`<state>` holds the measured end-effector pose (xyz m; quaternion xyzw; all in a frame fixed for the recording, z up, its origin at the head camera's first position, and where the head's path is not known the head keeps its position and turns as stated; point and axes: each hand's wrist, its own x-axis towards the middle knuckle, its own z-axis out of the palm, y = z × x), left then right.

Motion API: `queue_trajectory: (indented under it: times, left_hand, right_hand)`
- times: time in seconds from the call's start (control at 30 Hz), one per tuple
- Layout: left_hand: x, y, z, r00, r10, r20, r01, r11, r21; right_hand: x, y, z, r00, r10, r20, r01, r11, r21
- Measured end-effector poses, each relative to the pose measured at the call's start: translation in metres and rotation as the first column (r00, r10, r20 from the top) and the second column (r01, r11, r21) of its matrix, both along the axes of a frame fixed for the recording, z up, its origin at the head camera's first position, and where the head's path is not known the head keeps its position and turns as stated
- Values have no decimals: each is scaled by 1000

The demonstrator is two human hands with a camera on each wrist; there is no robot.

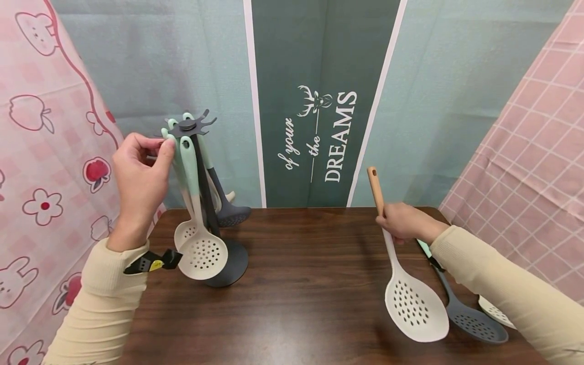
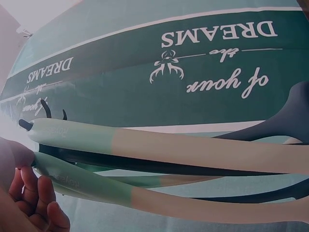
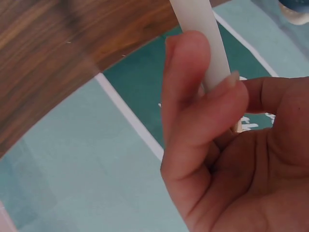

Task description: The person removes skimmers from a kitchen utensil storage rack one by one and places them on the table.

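Note:
In the head view a dark utensil stand (image 1: 232, 263) rises at the left, with several mint-handled utensils hanging from its hooks. My left hand (image 1: 143, 165) pinches the top of the handle of a cream slotted spoon (image 1: 184, 232) there. That mint handle (image 2: 77, 174) also shows between the fingertips in the left wrist view. A larger cream skimmer (image 1: 204, 257) hangs just in front of it. At the right, my right hand (image 1: 406, 221) grips a cream slotted turner (image 1: 410, 304) around its shaft, just below the wooden handle end (image 1: 374, 185). Its perforated head points down over the table.
A grey slotted turner (image 1: 476, 322) with a mint handle lies on the brown table (image 1: 292, 284) under my right forearm. Beside it shows part of a cream perforated utensil (image 1: 497, 310). A grey utensil (image 1: 232, 215) hangs behind the stand. Fabric curtains (image 1: 219, 50) enclose the table.

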<state>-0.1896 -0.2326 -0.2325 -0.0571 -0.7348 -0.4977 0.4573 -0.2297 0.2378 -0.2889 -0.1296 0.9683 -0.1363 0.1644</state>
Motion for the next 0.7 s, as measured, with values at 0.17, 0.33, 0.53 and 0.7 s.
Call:
queue_trajectory:
  times: [0.17,0.33,0.53,0.7]
  left_hand:
    - [1,0,0,1000,-2,-1,2,1000,0]
    - [1,1,1,1000,-7,-2,7,1000,0]
    - [0,0,0,1000,-4,-3,4,1000,-1]
    - [-1,0,0,1000,0,-8,0,1000,-1]
  right_hand:
    - [-2,10,-12,997,-38,61,37,999,16]
    - [-4,22,-23,993,-76,94,74,997,28]
    - [-7,37,-36,989,-78,127,74,997,34]
    - [-7,45,-43,987,-79,139,73,996,50]
